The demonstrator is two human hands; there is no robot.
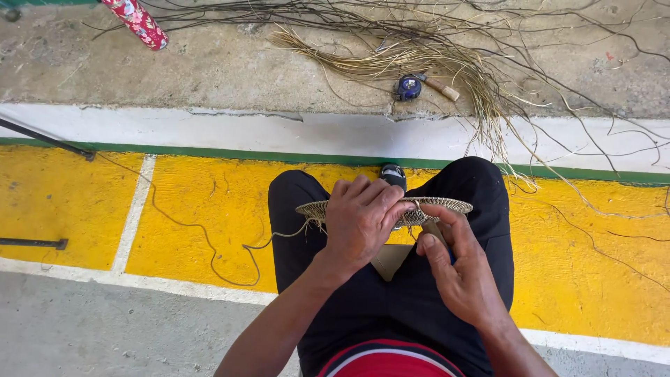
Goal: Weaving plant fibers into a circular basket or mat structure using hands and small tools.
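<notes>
No packages, labels, signs, screens.

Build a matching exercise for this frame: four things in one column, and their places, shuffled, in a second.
Things:
1. woven disc
2. tape measure
3. bundle of pale fibres
4. floral-patterned red object

Places:
A. top left corner of the view, on the concrete
B. on the concrete ledge, beside a wooden-handled tool
C. over the lap, held in both hands: left hand, right hand
D. spread across the concrete ledge and trailing over the white stripe

Pairs: 1-C, 2-B, 3-D, 4-A
</notes>
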